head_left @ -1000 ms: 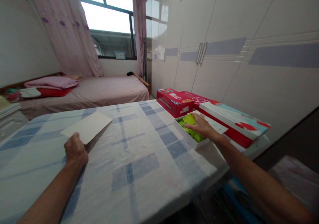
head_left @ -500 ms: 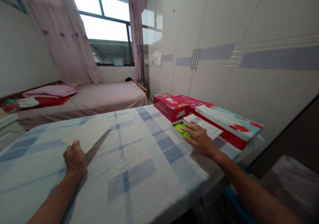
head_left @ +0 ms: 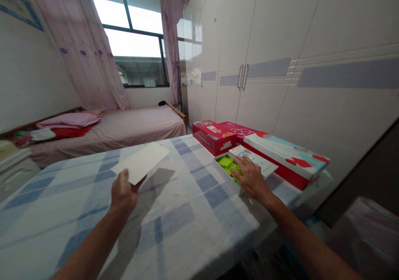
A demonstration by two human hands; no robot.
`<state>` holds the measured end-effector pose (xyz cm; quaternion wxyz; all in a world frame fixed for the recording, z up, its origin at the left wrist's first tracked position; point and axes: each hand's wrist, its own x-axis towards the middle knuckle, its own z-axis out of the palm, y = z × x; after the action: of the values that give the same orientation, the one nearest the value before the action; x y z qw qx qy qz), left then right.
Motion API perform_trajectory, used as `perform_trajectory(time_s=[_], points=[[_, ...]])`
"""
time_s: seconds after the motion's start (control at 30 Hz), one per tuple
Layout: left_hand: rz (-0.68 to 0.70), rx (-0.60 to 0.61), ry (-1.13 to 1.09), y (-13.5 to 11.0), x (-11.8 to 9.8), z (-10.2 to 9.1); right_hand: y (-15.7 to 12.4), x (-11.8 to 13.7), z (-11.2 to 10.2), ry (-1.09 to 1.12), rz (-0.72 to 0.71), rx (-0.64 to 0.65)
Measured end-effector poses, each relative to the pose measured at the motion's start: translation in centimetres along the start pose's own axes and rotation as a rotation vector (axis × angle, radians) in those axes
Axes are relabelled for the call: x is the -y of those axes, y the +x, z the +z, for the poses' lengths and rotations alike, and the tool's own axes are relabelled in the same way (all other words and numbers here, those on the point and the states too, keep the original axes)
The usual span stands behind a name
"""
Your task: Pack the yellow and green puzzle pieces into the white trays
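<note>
My left hand (head_left: 124,192) grips a stiff white sheet (head_left: 145,161) by its near edge, between thumb and fingers, and holds it tilted above the table. At the right, a small open white box (head_left: 220,171) contains bright green pieces (head_left: 227,163), too blurred to name. My right hand (head_left: 252,179) lies over the box's right side with its fingers apart, the fingertips at the green pieces. I see nothing gripped in it. Behind this hand a printed white box lid or card (head_left: 263,163) lies flat, partly covered by the fingers.
A red box (head_left: 214,138) and a long red and white box (head_left: 285,157) stand behind the small box. The table (head_left: 174,222) wears a blue and white checked cloth. Beyond are a bed (head_left: 140,124) and a white wardrobe (head_left: 230,101).
My left hand has moved right with the white sheet, toward the middle of the table. My right hand stays over the box, its fingers shifted slightly toward the box's right side.
</note>
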<state>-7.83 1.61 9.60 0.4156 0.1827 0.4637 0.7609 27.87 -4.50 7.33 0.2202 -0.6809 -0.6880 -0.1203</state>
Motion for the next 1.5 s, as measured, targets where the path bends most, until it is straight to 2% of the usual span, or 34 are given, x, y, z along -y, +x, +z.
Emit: perform_trajectory(time_s=[0.13,0.23,0.33,0.67,0.83,0.97,1.07,1.17,1.23,1.3,1.37,1.43,1.5], points=[[-0.186,0.105,-0.050,-4.3,2.5,2.0,-3.1,-0.6,0.1,0.066,0.086,-0.159],[-0.260,0.170,-0.051,-6.8,4.6,2.7,-4.6,-0.4,0.6,0.047,0.058,-0.146],[-0.300,0.198,-0.059,-8.2,5.9,2.6,-4.8,-0.1,1.0,0.025,0.031,-0.089],[-0.308,0.222,-0.017,-8.1,6.2,1.4,-4.4,-0.3,1.1,0.015,-0.014,-0.079],[-0.322,0.263,-0.027,-8.1,6.3,1.4,-4.2,-0.8,0.7,0.076,0.064,-0.093],[-0.349,0.287,-0.018,-8.1,6.4,1.3,-3.8,-1.1,0.4,0.089,0.000,-0.071],[-0.382,0.308,-0.050,-8.4,6.3,1.3,-3.9,-0.6,0.0,0.133,-0.002,-0.128],[-0.452,0.364,-0.110,-8.7,5.9,1.4,-4.1,1.7,-0.7,0.328,0.018,-0.192],[-0.515,0.416,-0.149,-8.9,5.7,1.4,-4.3,4.1,-1.1,0.577,0.058,-0.083],[-0.583,0.459,-0.193,-9.0,5.6,1.3,-4.3,6.8,-1.0,0.878,0.097,0.109],[-0.664,0.501,-0.240,-9.1,5.5,1.2,-4.0,9.2,-0.5,1.160,0.054,0.270],[-0.749,0.566,-0.277,-9.3,5.5,1.0,-3.4,10.9,0.0,1.375,-0.033,0.340],[-0.823,0.630,-0.290,-9.4,5.5,0.9,-2.8,12.0,0.4,1.504,-0.073,0.352]])
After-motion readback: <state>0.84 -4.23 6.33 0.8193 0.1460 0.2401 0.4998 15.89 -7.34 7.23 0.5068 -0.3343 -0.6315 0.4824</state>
